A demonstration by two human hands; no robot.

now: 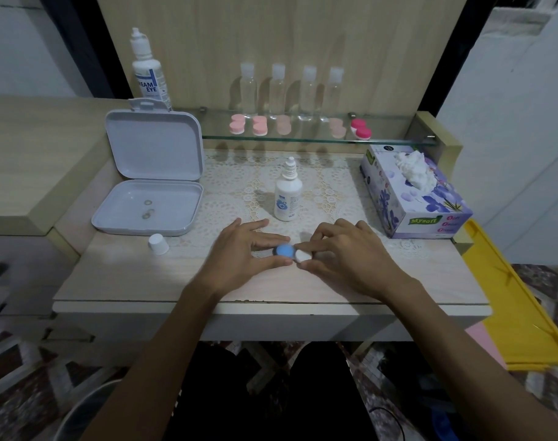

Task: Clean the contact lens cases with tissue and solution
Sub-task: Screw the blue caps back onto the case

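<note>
A: What stands around the small solution bottle (288, 192), largest thing first?

B: Left of it lies the grey hinged box (150, 173), lid propped upright; its tray holds three small rings (147, 209), one apart from a touching pair; right of the bottle sits the tissue box (411, 192), purple-flowered, with a white tissue (413, 168) bunched out of its top slot; behind and left of the bottle stands a taller solution bottle (147, 71), capped.

A: And the shelf?

B: Behind the bottle runs a glass shelf (303, 140); four clear bottles (293, 90) with white caps stand in a row on it, and whether they hold anything I cannot tell; in front of them sit pale pink lens cases (260, 125) and one brighter pink case (361, 128) at the right end.

A: The small bottle itself?

B: Upright, nozzle bare; a white cap (158, 244) lies well to its left, in front of the grey box.

A: The case being cleaned?

B: The lens case (293, 252) rests on the table just in front of the bottle; one lid blue, the other white; the left hand (239, 249) pinches the blue side between thumb and fingers; the right hand (347, 253) pinches the white lid, fingers curled.
</note>
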